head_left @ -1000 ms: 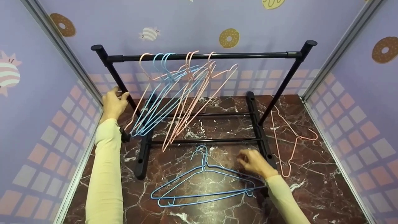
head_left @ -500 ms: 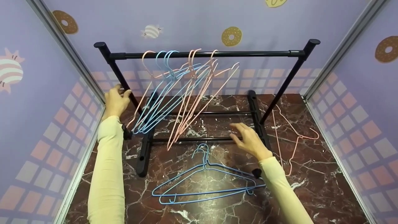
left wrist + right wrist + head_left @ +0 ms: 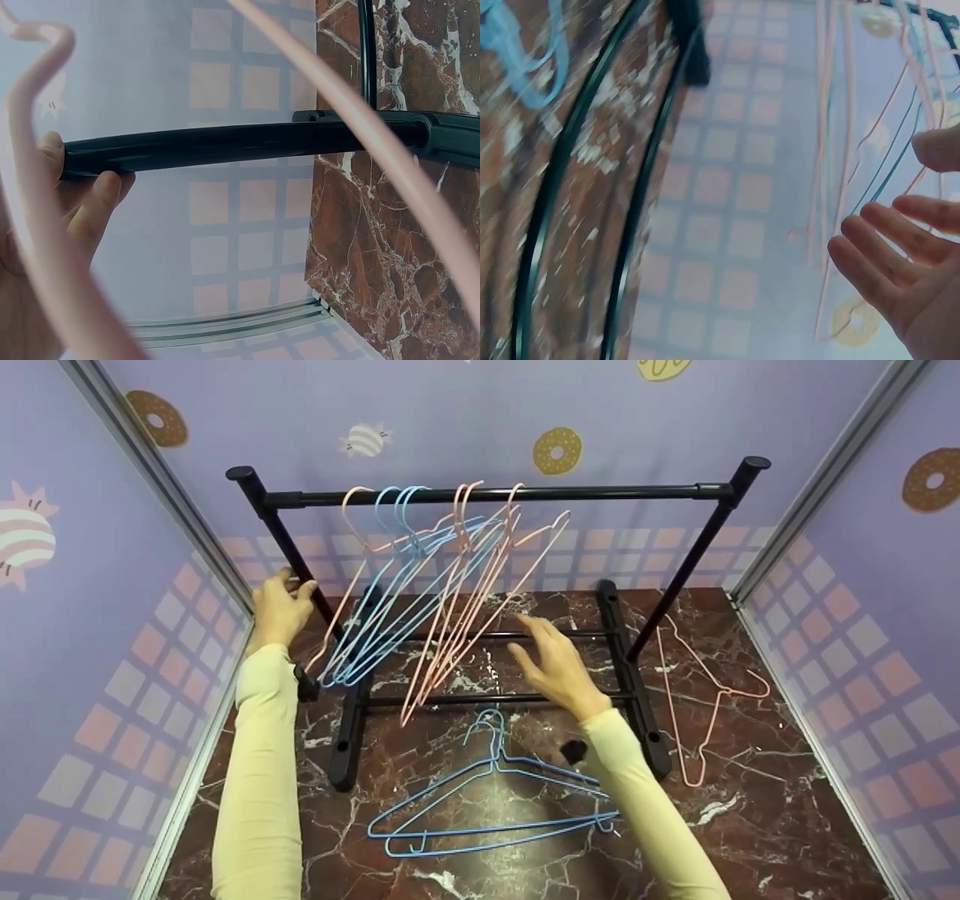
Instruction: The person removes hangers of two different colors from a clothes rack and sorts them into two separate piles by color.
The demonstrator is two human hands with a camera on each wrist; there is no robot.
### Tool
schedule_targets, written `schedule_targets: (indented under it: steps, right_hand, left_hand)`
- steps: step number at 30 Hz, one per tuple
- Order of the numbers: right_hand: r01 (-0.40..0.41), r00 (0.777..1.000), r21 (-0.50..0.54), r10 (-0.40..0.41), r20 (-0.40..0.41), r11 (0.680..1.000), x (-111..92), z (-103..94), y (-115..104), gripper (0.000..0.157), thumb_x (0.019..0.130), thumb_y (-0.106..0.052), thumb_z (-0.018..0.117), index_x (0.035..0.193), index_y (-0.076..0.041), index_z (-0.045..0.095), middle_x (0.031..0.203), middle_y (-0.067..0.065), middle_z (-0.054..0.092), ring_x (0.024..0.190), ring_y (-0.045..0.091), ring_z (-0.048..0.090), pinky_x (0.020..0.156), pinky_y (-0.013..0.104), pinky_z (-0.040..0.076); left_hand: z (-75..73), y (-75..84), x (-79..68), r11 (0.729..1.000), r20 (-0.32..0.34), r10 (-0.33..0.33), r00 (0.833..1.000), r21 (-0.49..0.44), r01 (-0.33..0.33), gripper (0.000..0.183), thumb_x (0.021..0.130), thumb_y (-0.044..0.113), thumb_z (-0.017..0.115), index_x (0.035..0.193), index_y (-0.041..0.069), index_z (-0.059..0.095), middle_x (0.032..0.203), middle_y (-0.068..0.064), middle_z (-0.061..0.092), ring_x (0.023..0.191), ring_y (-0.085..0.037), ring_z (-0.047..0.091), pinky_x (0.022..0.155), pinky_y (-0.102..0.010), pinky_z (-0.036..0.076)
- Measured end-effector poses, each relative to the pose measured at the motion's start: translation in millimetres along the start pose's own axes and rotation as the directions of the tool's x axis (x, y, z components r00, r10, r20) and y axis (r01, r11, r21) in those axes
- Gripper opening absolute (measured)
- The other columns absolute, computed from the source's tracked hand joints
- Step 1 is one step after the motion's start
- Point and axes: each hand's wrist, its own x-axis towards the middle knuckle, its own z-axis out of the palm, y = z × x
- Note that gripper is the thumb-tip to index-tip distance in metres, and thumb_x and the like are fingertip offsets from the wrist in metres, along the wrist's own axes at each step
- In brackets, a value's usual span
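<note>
My left hand [image 3: 279, 611] holds the left upright post [image 3: 281, 538] of a black clothes rack; the left wrist view shows thumb and fingers around that post [image 3: 210, 147]. Pink wire hangers [image 3: 344, 512] and light blue hangers [image 3: 377, 514] hang from the rail [image 3: 600, 493], gathered toward its left half. My right hand [image 3: 559, 664], fingers spread and holding nothing, is just right of the hanging pink ones. The right wrist view has this hand [image 3: 911, 262] with palm and fingers facing the hangers.
Two blue hangers [image 3: 494, 750] lie overlapping on the dark marbled floor before the rack. A single pink hanger [image 3: 724, 690] lies right of the rack's right foot [image 3: 645, 720]. Low crossbars [image 3: 540, 699] join the feet. Patterned walls close in three sides.
My right hand has moved up and left from beside the floor hangers toward the hanging ones, its fingers spreading. My left hand has stayed on the post.
</note>
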Motion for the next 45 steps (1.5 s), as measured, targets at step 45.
schedule_targets:
  steps: [45]
  right_hand:
    - [-0.185, 0.955, 0.147, 0.212, -0.205, 0.972, 45.0, 11.5, -30.8, 0.009, 0.086, -0.002, 0.072, 0.091, 0.003, 0.066, 0.075, 0.013, 0.074, 0.062, 0.023, 0.069, 0.058, 0.033, 0.059]
  left_hand:
    - [-0.1, -3.1, 0.9, 1.000, -0.003, 0.005, 1.000, -0.015, -0.005, 0.029, 0.100, 0.015, 0.061, 0.122, -0.004, 0.064, 0.121, -0.026, 0.070, 0.114, -0.039, 0.069, 0.100, -0.048, 0.055]
